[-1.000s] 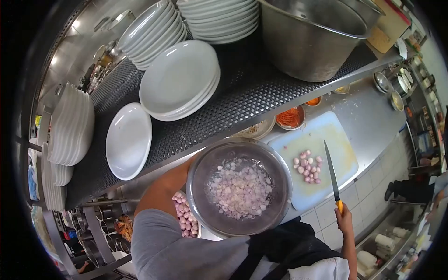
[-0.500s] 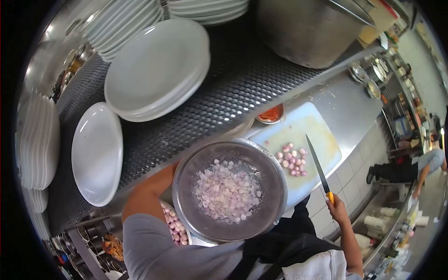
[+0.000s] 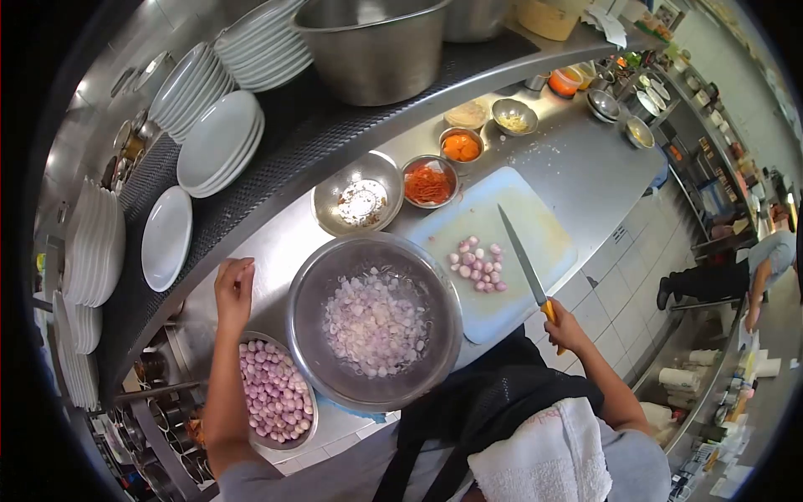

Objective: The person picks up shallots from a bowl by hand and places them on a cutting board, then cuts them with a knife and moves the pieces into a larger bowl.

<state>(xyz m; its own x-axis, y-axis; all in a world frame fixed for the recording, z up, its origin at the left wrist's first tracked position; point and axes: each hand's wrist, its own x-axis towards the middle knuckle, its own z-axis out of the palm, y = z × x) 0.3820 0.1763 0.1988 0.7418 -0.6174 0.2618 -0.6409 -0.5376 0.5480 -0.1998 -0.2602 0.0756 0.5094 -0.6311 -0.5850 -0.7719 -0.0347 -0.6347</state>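
One knife (image 3: 520, 251) sits in the right hand (image 3: 569, 330); towel lettering (image 3: 548, 417) is illegible.

Head-worn, looks forward and steeply down from just above the towel (image 3: 548, 452), with the bowl (image 3: 308, 326) near, a little below the middle. Tilts, with the worktop (image 3: 585, 180) slanting up to the right and the shelf (image 3: 322, 146) across the upper left. Spreads wide and curved, black at the corners, reaching a far-off co-worker (image 3: 718, 280) at right.

Left hand (image 3: 233, 289) loose; right hand (image 3: 567, 328) tight
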